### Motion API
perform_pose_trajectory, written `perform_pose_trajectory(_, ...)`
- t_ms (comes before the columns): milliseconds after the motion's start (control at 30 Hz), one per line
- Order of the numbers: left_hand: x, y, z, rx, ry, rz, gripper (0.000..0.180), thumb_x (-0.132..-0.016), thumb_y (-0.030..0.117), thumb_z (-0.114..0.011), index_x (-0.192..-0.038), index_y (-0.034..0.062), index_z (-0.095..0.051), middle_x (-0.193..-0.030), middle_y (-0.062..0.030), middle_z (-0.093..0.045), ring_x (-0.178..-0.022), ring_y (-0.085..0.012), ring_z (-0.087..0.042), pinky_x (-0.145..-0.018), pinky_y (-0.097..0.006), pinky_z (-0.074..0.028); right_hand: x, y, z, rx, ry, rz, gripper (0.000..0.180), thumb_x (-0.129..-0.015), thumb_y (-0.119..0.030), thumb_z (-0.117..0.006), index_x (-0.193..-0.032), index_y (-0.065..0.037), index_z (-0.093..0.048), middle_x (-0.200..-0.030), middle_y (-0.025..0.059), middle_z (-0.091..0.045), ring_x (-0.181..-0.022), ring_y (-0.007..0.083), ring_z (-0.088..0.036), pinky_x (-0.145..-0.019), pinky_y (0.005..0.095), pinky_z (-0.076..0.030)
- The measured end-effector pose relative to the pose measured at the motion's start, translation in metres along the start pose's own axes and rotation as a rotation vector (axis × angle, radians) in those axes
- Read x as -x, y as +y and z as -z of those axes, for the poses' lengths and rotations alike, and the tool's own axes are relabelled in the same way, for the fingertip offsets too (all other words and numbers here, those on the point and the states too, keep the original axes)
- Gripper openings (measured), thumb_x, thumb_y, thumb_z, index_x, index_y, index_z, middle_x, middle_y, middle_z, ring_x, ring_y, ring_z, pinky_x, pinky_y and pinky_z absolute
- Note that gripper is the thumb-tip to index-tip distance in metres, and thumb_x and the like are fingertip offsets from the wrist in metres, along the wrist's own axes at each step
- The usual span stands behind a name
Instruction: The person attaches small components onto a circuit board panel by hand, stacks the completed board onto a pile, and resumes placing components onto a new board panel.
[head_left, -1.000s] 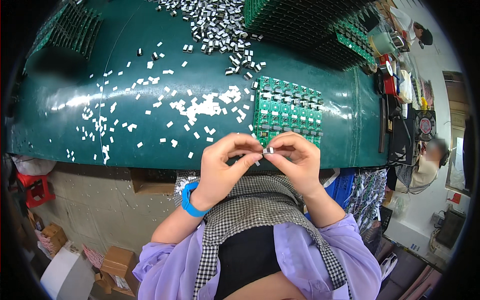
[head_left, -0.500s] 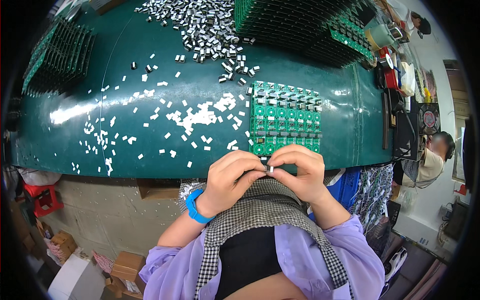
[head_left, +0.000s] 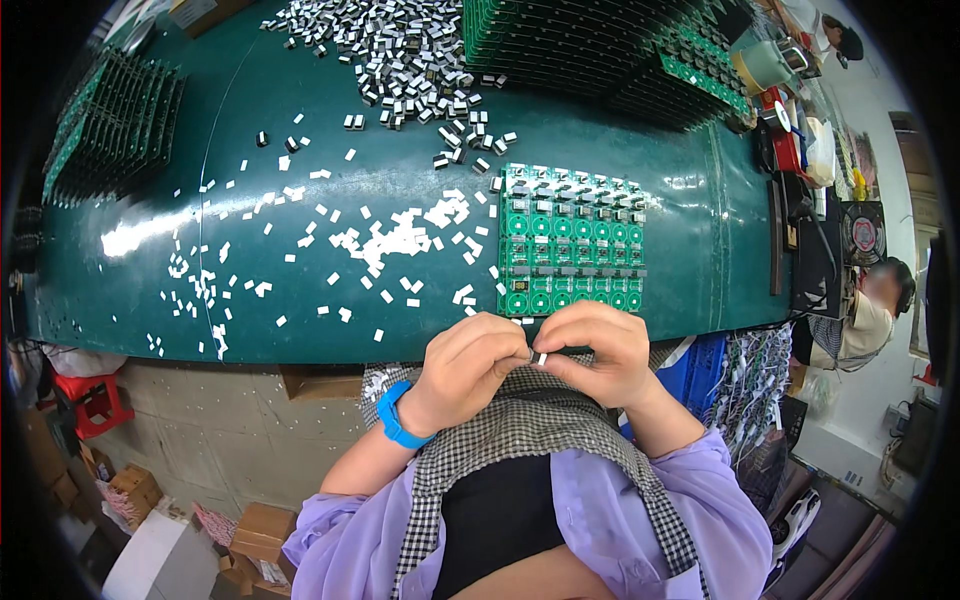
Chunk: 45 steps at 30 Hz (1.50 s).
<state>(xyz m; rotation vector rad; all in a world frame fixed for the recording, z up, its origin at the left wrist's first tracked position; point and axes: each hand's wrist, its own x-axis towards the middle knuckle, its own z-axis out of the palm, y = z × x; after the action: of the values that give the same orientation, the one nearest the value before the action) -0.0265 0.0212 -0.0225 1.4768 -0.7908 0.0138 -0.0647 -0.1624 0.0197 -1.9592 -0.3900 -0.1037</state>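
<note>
While both hands meet just below the near edge of the green desk, the left hand and right hand curl closed, fingertips pinching a tiny white piece between them. A blue wristband sits on the left wrist. Just above the hands lies a green circuit board panel, flat on the desk. White scraps scatter to its left, and a heap of small metal parts sits farther back.
</note>
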Motion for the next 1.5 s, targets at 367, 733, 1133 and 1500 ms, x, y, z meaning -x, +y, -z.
perform_pose_trajectory(367, -0.004, 0.008, 0.001, 0.054, 0.026, 0.118, 0.018, -0.074, -0.002, -0.069, -0.09, -0.0012, -0.06, -0.086, -0.0123, -0.062, -0.074, -0.0257, -0.063, -0.062, -0.031, -0.052, -0.005, -0.003, 0.003, 0.028, 0.021, 0.0, 0.018, -0.068, -0.001, -0.074, -0.085, -0.002, -0.068, -0.084, 0.0101, -0.066, -0.075, 0.0211, -0.065, -0.063, 0.0289, -0.052)
perform_pose_trajectory(733, -0.011, 0.008, -0.002, -0.177, 0.074, 0.143, 0.018, -0.074, -0.005, -0.068, -0.092, -0.0012, -0.065, -0.081, -0.0124, -0.067, -0.068, -0.022, -0.065, -0.058, -0.028, -0.051, -0.002, -0.001, -0.004, 0.251, 0.185, 0.015, 0.019, -0.068, 0.002, -0.075, -0.086, -0.001, -0.068, -0.083, 0.0104, -0.067, -0.073, 0.0207, -0.066, -0.061, 0.028, -0.053)
perform_pose_trajectory(1133, -0.096, -0.052, 0.063, -0.922, -0.193, 0.095, 0.022, -0.077, -0.001, -0.061, -0.099, 0.0001, -0.056, -0.099, -0.0132, -0.055, -0.094, -0.0314, -0.052, -0.081, -0.039, -0.044, -0.018, 0.014, 0.007, 0.621, 0.089, 0.079, 0.018, -0.069, 0.003, -0.07, -0.086, -0.002, -0.066, -0.081, 0.0066, -0.063, -0.069, 0.0215, -0.063, -0.056, 0.0301, -0.051)
perform_pose_trajectory(1500, -0.09, -0.04, 0.063, -0.669, -0.108, 0.141, 0.012, -0.079, 0.0, -0.062, -0.09, -0.0015, -0.057, -0.084, -0.0123, -0.056, -0.08, -0.0297, -0.057, -0.071, -0.036, -0.047, -0.018, 0.012, 0.005, 0.708, 0.032, 0.078, 0.018, -0.068, 0.002, -0.069, -0.085, -0.003, -0.067, -0.081, 0.0048, -0.062, -0.069, 0.0209, -0.063, -0.055, 0.0301, -0.05)
